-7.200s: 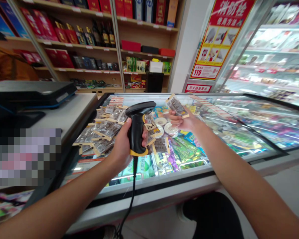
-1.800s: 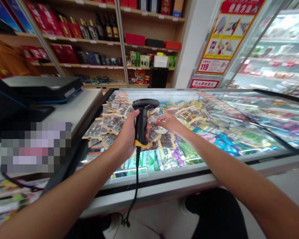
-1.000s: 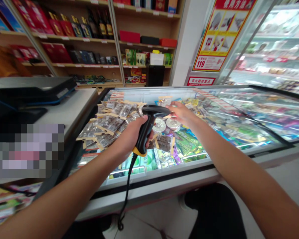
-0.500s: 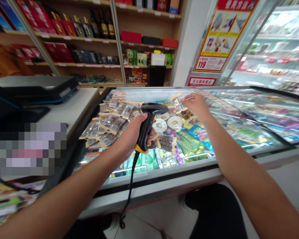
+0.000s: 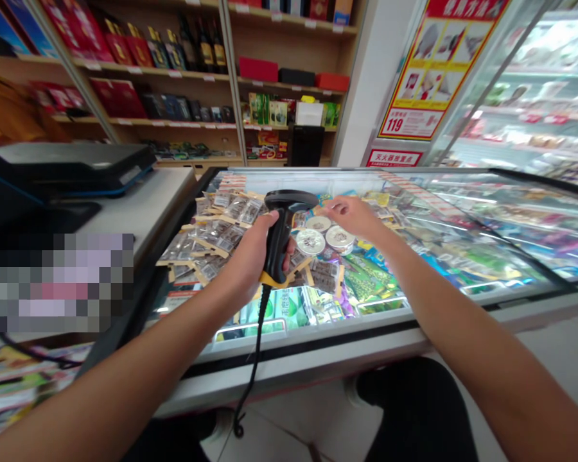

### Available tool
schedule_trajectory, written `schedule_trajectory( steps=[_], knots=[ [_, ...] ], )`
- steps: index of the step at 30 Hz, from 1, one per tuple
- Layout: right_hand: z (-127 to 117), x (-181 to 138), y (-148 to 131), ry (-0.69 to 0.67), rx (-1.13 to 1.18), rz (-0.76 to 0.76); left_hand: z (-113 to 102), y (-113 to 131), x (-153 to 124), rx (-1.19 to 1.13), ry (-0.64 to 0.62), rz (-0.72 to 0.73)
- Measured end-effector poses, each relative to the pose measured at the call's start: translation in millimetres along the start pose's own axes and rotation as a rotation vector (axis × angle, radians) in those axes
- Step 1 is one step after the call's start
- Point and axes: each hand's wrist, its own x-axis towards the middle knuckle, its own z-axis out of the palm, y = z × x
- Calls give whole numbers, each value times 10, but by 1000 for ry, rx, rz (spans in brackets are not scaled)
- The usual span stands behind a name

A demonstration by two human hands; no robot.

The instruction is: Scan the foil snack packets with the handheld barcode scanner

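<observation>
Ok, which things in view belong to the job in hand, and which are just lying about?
Likely in use:
black scanner, in the left hand
dark packets, near both hands; whether the right hand holds one is unclear

Apparently lying about or on display:
round lids
flat grey device on the counter
bottles
poster

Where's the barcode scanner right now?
In the head view, the scanner is near the middle, in the left hand, right of the big packet pile.

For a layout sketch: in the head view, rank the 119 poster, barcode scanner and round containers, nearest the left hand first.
1. Barcode scanner, in the left hand.
2. Round containers, right of it.
3. 119 poster, background, on the right.
</observation>
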Motion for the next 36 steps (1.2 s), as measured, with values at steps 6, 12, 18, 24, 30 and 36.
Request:
schedule_trajectory(
  steps=[6,12,18,24,30,36],
  knots=[
    [-106,-262,-483,-694,32,-186,-24,30,26,-36,35,3],
    [-107,-295,-359,-832,-101,-139,-30,7,23,-41,16,-22],
    [-187,-213,-239,-700,-85,-22,-51,-14,41,-37,-4,-27],
    [-154,-89,-142,-235,182,313,-17,-48,18,35,-86,-92],
    [-103,-56,-206,-33,374,445,18,-135,19,128,-205,-91],
    [-113,-50,-153,-38,362,446,-46,-218,72,101,-269,-70]
  ],
)
